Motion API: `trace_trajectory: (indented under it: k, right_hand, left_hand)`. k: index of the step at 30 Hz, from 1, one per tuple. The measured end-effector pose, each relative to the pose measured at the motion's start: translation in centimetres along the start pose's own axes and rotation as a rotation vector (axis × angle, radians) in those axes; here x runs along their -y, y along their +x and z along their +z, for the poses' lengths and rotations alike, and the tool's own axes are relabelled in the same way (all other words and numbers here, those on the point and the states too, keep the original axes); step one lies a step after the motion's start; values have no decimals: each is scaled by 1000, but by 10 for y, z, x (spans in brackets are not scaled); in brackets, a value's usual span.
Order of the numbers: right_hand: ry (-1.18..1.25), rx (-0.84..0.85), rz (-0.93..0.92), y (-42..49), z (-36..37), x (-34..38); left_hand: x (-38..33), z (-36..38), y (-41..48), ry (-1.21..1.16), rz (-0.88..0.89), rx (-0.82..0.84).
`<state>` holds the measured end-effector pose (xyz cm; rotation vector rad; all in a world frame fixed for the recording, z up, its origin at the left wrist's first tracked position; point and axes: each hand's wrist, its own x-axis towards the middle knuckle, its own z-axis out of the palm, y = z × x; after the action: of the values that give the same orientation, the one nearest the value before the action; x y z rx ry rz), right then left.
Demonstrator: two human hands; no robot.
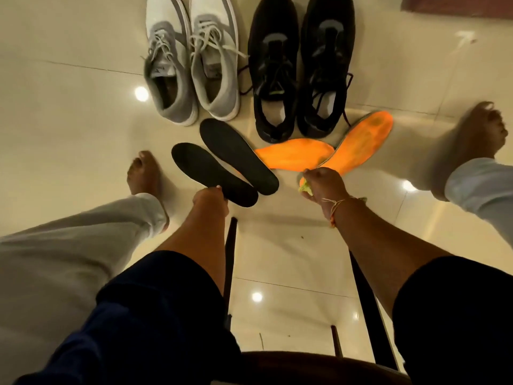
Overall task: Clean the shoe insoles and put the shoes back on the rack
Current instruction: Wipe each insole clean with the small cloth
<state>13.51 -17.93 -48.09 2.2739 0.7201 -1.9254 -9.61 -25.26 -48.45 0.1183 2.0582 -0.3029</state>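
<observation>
Two black insoles lie on the tiled floor; my left hand [209, 200] pinches the heel end of the nearer black insole [211, 173]. The second black insole [236, 155] lies beside it, overlapping an orange insole [294, 157]. My right hand [323, 184] grips the heel of the other orange insole [363, 143] together with a crumpled yellow-green cloth [305, 187]. Behind the insoles stand a grey-and-white pair of sneakers [191, 65] and a black pair of sneakers [301, 68], toes pointing away from me.
I sit on a dark wooden chair [305, 365] whose legs frame the floor below me. My bare left foot [143, 173] and right foot [472, 137] rest on the glossy cream tiles at either side. A dark furniture edge [458, 4] shows top right.
</observation>
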Motion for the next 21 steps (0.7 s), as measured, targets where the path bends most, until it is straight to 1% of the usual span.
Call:
trace_trajectory:
  k: [1, 2, 3, 4, 5, 6, 8, 9, 10, 11, 13, 15, 19, 21]
  right_hand:
    - [-40, -17, -10, 8, 0, -2]
    - [-108, -44, -41, 18, -1, -4]
    - [-184, -77, -83, 29, -3, -5]
    - [-251, -118, -118, 39, -5, -5]
    - [-330, -183, -155, 46, -7, -4]
    - [-387, -245, -170, 50, -9, 1]
    - [-513, -379, -214, 60, -12, 10]
    - [-589, -406, -230, 65, -12, 13]
    - [-661, -408, -242, 71, -12, 15]
    - [-708, -397, -242, 77, -12, 16]
    - [-740, -384, -248, 88, -12, 16]
    - [-772, -382, -256, 96, -12, 17]
    - [-834, -379, -285, 106, -16, 18]
    - [-813, -338, -320, 104, -21, 20]
  left_hand:
    - [-1, 1, 8, 116, 37, -63]
    - [0, 2, 3, 132, 77, -62]
    - [-1, 5, 7, 201, 77, -68]
    - [0, 10, 8, 225, 95, -49]
    - [-4, 13, 10, 226, 77, -53]
    - [-9, 16, 8, 69, 36, -77]
    - [-14, 27, 14, -498, -137, -230]
    - [-19, 34, 11, -531, -151, -294]
    - [-24, 41, 10, -552, -112, -360]
    - [-28, 45, 6, -493, -38, -378]
    - [-33, 59, 1, -401, 130, -358]
    - [-38, 70, -4, -368, 266, -259]
    - [-40, 89, -8, -216, 460, -41]
    - [-40, 93, -6, -131, 494, 40]
